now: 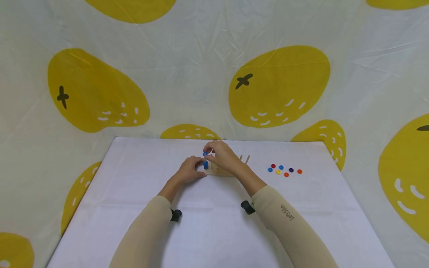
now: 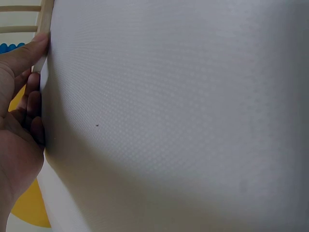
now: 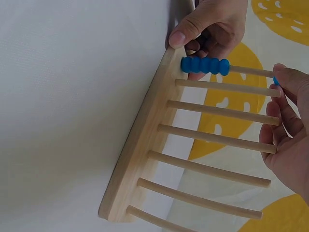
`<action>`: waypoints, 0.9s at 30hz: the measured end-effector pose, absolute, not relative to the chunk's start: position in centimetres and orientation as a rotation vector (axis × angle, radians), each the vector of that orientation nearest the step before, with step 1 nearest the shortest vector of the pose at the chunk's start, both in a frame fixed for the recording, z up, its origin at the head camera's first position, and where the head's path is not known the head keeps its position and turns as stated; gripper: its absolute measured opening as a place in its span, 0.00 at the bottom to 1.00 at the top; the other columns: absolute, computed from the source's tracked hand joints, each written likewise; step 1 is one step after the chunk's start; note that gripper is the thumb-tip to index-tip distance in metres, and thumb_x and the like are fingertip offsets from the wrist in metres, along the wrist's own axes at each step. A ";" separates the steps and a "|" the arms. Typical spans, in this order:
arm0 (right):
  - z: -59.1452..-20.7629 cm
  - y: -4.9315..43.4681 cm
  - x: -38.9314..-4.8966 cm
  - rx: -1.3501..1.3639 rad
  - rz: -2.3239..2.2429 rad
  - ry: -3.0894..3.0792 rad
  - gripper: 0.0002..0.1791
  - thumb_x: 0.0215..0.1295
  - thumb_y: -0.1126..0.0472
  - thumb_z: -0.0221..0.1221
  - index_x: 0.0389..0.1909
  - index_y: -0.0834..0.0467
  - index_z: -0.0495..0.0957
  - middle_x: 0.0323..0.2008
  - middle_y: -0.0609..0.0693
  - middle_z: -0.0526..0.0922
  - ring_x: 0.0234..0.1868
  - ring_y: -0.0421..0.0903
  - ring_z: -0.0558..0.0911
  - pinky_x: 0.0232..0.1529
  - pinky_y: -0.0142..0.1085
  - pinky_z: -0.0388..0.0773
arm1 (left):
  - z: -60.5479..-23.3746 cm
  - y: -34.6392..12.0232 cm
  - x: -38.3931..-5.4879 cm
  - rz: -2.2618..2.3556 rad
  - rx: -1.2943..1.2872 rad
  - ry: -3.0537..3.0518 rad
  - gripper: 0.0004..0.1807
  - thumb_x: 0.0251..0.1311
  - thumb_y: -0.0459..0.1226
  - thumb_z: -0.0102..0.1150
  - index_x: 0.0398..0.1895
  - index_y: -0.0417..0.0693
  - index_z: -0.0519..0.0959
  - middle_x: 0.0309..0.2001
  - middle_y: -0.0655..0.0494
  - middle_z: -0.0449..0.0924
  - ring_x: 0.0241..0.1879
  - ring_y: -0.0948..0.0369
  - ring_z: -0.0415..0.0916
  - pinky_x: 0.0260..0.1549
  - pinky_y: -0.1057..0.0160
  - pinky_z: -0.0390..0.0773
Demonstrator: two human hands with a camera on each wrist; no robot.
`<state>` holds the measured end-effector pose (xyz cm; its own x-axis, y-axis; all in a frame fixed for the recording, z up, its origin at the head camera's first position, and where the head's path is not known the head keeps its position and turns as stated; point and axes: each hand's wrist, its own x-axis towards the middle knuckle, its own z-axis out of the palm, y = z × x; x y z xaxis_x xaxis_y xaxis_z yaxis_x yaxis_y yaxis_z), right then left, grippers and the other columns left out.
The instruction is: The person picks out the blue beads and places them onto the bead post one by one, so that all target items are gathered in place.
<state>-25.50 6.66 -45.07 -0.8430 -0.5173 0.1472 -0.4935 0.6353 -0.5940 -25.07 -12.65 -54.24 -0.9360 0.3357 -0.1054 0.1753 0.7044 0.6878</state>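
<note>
A wooden peg rack point(image 3: 137, 133) stands on the white table, with several thin upright pegs in its long base. Stacked low on its leftmost peg are several blue beads point(image 3: 205, 65). My left hand point(image 1: 189, 170) grips that end of the base, thumb on the near side, as the right wrist view also shows. Between thumb and fingertips, my right hand point(image 1: 221, 154) pinches one more blue bead point(image 1: 205, 153) at the top of the same peg. Whether the peg's tip is inside its hole I cannot tell. The other pegs carry no beads in the right wrist view.
Right of the rack lie several loose beads: a red one point(image 1: 273, 166), a yellow one point(image 1: 278, 172), a dark blue one point(image 1: 291, 170), plus blue and orange ones. A cloth point(image 1: 194, 74) printed with yellow fruit hangs behind the table point(image 1: 207, 230).
</note>
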 end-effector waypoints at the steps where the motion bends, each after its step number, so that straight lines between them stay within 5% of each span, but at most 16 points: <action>1: -45.1 6.6 -25.5 -0.865 -1.007 2.810 0.10 0.66 0.63 0.69 0.45 0.60 0.84 0.43 0.53 0.86 0.47 0.50 0.82 0.51 0.41 0.81 | -54.3 -12.7 -25.1 1.051 0.410 2.691 0.31 0.56 0.41 0.78 0.62 0.43 0.80 0.51 0.49 0.81 0.50 0.53 0.73 0.57 0.51 0.74; 27: -45.3 6.8 -25.6 -0.834 -1.035 2.775 0.12 0.66 0.61 0.69 0.47 0.60 0.84 0.45 0.52 0.86 0.48 0.50 0.82 0.53 0.41 0.81 | -54.8 -12.7 -25.2 1.053 0.410 2.689 0.32 0.55 0.41 0.78 0.63 0.43 0.79 0.50 0.50 0.80 0.49 0.54 0.73 0.56 0.52 0.74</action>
